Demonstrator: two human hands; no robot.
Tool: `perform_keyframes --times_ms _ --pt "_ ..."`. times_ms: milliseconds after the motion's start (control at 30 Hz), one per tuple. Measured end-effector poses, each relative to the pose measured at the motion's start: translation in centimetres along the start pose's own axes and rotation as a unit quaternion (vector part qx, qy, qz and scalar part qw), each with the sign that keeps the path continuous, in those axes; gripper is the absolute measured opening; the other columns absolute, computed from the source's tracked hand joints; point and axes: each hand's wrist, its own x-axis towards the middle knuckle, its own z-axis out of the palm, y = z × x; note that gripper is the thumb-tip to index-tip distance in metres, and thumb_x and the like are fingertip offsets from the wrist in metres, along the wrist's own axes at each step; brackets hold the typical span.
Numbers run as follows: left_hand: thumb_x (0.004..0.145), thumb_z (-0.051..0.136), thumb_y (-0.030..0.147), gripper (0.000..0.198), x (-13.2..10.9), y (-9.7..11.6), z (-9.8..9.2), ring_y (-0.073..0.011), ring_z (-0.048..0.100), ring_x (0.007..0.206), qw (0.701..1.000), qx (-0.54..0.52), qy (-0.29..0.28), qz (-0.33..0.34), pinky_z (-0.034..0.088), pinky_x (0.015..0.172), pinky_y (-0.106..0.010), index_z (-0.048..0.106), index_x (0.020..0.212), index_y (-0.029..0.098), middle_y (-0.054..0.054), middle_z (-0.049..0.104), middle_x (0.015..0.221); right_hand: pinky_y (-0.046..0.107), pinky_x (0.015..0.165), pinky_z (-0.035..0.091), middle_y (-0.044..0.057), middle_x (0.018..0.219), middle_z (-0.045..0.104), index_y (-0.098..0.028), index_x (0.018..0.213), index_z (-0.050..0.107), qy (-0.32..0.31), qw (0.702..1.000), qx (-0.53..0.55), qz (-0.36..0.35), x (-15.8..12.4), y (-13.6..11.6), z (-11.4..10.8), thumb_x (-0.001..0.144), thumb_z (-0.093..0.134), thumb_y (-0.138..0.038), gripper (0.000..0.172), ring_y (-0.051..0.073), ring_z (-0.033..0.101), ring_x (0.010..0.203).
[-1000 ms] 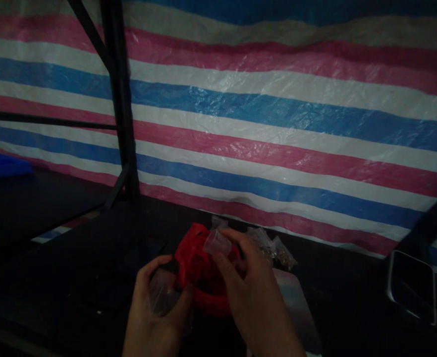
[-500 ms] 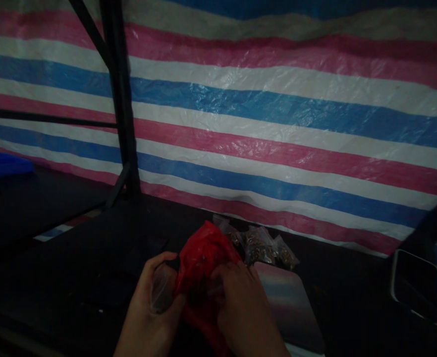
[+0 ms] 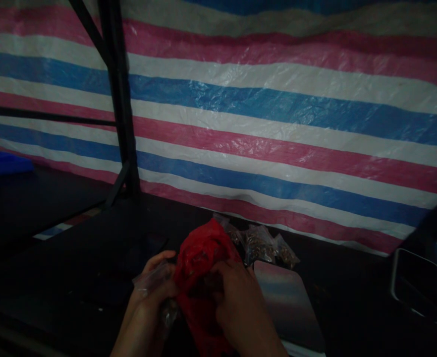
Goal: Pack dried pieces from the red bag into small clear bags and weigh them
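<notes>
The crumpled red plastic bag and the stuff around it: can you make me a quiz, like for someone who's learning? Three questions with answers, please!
1. True or false: the bare left hand holds a small clear plastic bag.
2. Which lies nearer the crumpled red plastic bag? A) the dark rectangle with a pale frame; B) the flat grey plate with rounded corners.
3. Fill in: the shiny striped plastic sheet at the back is pink, white and ____.

Key: 1. True; 2. B; 3. blue.
</notes>
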Motion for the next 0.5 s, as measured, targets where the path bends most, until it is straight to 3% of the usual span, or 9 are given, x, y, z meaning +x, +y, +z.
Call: perform_keyframes --times_ms 167,333,433,500 --pt "0.057 0.083 0.025 0.062 0.0 -0.1 -0.2 -0.0192 0.074 0.068 0.998 0.054 -0.01 0.04 0.059 0.059 -0.026 0.062 0.116 0.03 0.006 0.075 0.082 0.048 0.108 0.039 0.005 0.119 0.078 -0.025 0.108 0.077 0.0 1.0 0.031 -0.005 -0.3 0.1 -0.1 0.073 0.062 0.004 0.048 0.028 0.066 0.121" --pt "0.063 0.087 0.031 0.057 -0.2 -0.7 -1.3 -0.0173 0.067 0.06 0.984 0.134 -0.024 0.117 0.055 0.052 -0.025 0.061 0.114 0.03 0.007 0.07 0.076 0.049 0.114 0.033 0.005 0.126 0.076 -0.025 0.109 0.076 -0.008 1.0 0.02 -0.005 -0.1 -0.3 -0.3 0.07 0.06 0.006 0.051 0.028 0.062 0.129" --pt "0.067 0.084 0.03 0.054 -0.6 -0.9 -1.0 -0.0188 0.072 0.069 0.988 0.127 -0.028 0.082 0.06 0.06 -0.027 0.061 0.116 0.031 0.005 0.072 0.084 0.049 0.114 0.033 0.004 0.124 0.077 -0.025 0.107 0.076 -0.006 1.0 0.018 -0.019 -0.2 -0.4 -0.3 0.069 0.059 0.006 0.051 0.028 0.063 0.127" --pt "0.064 0.083 0.03 0.053 -0.9 -0.8 -0.4 -0.0203 0.074 0.074 0.993 0.104 0.004 0.048 0.061 0.06 -0.028 0.062 0.112 0.031 0.004 0.074 0.089 0.048 0.112 0.035 0.004 0.121 0.078 -0.025 0.106 0.076 -0.012 0.999 0.023 -0.02 -0.3 -0.4 -0.3 0.068 0.06 0.006 0.051 0.028 0.064 0.125"
